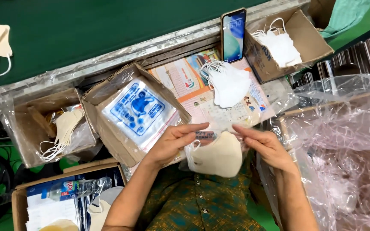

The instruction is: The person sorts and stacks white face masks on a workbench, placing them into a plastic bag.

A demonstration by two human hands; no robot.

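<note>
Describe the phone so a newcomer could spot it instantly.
Start at the green belt across the top and follow its plastic-wrapped metal edge to the right. The phone stands upright against that edge, just left of the cardboard box of white masks. It is the only glossy, dark-framed slab with a lit bluish screen; everything around it is card, paper or fabric.

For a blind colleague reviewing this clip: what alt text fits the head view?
Two bare hands, left hand and right hand, hold a clear bag with a cream face mask in it. Around them are a box of printed bags, white masks and an upright phone.
</note>
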